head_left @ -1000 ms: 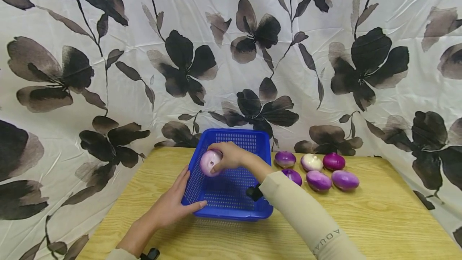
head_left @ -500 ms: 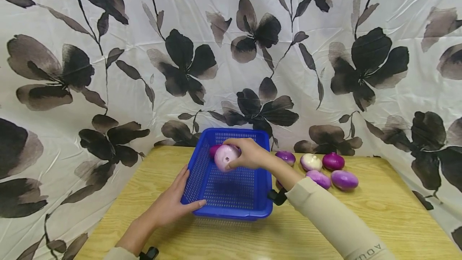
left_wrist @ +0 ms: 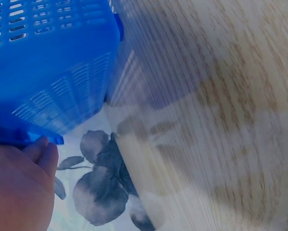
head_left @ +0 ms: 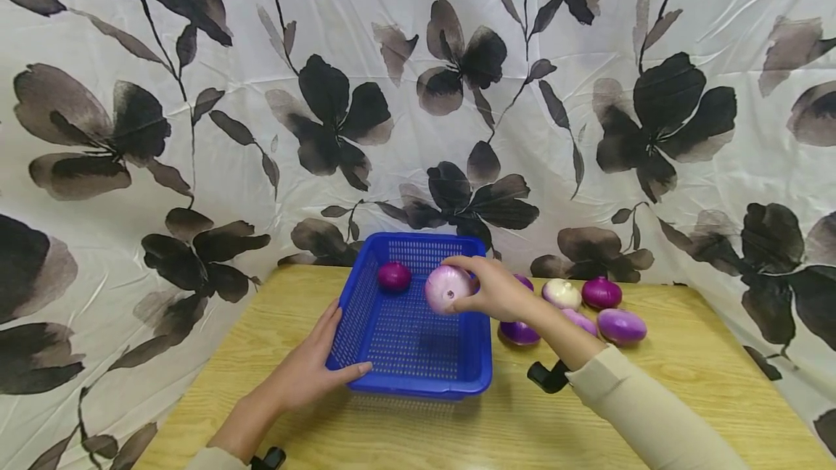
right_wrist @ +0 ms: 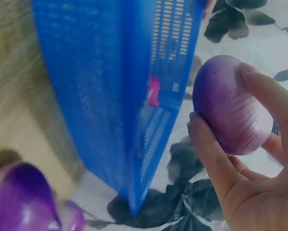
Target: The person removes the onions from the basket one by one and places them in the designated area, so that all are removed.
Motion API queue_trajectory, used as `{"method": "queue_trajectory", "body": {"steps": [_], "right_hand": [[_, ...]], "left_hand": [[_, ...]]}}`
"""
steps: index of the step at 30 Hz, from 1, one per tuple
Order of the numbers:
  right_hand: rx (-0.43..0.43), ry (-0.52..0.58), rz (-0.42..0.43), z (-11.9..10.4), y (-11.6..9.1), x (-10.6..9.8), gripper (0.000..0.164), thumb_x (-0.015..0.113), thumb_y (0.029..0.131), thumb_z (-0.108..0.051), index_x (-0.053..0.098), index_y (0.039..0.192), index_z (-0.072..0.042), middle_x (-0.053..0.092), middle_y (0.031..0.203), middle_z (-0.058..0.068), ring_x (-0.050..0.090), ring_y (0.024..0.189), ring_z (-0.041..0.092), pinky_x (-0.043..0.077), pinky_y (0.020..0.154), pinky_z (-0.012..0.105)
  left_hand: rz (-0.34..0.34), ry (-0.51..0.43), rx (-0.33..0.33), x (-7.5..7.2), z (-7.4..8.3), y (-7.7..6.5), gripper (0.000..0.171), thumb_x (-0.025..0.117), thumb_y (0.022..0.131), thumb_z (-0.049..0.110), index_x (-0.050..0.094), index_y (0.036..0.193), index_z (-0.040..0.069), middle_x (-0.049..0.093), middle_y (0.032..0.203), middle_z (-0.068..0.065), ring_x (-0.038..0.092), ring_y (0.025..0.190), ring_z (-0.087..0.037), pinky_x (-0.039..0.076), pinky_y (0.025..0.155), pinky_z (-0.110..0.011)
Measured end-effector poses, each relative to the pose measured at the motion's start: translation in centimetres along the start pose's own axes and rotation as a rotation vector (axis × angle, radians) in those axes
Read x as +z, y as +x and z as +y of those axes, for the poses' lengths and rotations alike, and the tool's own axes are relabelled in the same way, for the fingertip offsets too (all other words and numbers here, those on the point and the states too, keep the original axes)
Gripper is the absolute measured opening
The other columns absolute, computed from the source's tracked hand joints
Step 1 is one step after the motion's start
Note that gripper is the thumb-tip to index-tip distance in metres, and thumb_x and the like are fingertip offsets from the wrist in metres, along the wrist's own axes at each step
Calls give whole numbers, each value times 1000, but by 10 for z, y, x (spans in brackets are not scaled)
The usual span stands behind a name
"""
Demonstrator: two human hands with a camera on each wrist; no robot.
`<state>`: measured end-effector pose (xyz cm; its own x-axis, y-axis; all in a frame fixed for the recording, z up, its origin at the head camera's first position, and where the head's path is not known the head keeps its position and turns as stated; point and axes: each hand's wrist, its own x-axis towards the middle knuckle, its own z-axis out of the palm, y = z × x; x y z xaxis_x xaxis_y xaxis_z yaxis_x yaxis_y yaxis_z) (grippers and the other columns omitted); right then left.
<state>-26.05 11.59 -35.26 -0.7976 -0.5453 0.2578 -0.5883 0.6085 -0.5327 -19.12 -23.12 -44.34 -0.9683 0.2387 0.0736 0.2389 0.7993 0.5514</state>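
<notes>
My right hand (head_left: 493, 289) grips a pale purple onion (head_left: 448, 289) between thumb and fingers, above the right side of the blue plastic basket (head_left: 418, 387). In the right wrist view, fingertips wrap round this onion (right_wrist: 225, 103), apart from the basket wall. A dark purple onion (head_left: 395, 276) lies inside the basket, toward its back left corner. My left hand (head_left: 307, 376) holds the basket's front left corner, thumb on the front rim and fingers along the left side. The left wrist view shows part of that hand (left_wrist: 18, 178) at the rim.
Right of the basket, several onions lie on the wooden table (head_left: 692, 368), among them a whitish onion (head_left: 562, 294), a dark onion (head_left: 601, 292) and a purple onion (head_left: 622, 326). My right forearm partly covers others. Floral cloth (head_left: 418, 129) hangs behind the table.
My right hand has moved right with the pale onion, from the basket's left side to over its right side. The dark onion inside has come into view. My left hand has stayed put.
</notes>
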Motion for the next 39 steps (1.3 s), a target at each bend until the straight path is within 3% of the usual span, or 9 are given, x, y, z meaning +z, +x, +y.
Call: {"method": "queue_trajectory", "body": {"steps": [5, 14, 24, 31, 39], "right_hand": [[4, -7, 37, 11, -13, -5, 72, 91, 76, -30, 62, 139, -12, 69, 112, 6, 60, 87, 17, 53, 75, 34], [-25, 15, 103, 31, -33, -8, 67, 90, 75, -20, 64, 135, -5, 70, 116, 10, 60, 91, 20, 54, 79, 35], [23, 79, 101, 51, -63, -17, 68, 90, 78, -20, 61, 138, -6, 68, 128, 12, 66, 99, 25, 57, 85, 44], [81, 57, 60, 59, -81, -23, 69, 88, 80, -22, 59, 140, -4, 65, 131, 17, 69, 95, 26, 58, 80, 40], [63, 3, 79, 68, -98, -22, 65, 88, 77, -15, 63, 136, -3, 68, 111, 5, 62, 89, 16, 54, 77, 33]], "left_hand": [[-6, -9, -8, 1, 0, 0, 123, 66, 82, 77, 5, 166, 11, -1, 173, -7, 23, 152, -44, 30, 113, -69], [8, -12, 9, 0, 0, 0, 120, 68, 83, 74, 7, 166, 11, 1, 173, -6, 24, 152, -44, 31, 112, -70], [7, -13, 15, 0, 1, 0, 119, 68, 84, 72, 7, 166, 10, 1, 173, -7, 24, 151, -45, 32, 111, -70], [16, -17, 21, 0, 1, 2, 119, 69, 83, 72, 7, 166, 12, 1, 173, -6, 24, 151, -45, 32, 111, -71], [4, -17, 10, 2, -1, 1, 120, 68, 83, 74, 6, 166, 13, 1, 173, -7, 24, 151, -45, 32, 110, -71]]}}
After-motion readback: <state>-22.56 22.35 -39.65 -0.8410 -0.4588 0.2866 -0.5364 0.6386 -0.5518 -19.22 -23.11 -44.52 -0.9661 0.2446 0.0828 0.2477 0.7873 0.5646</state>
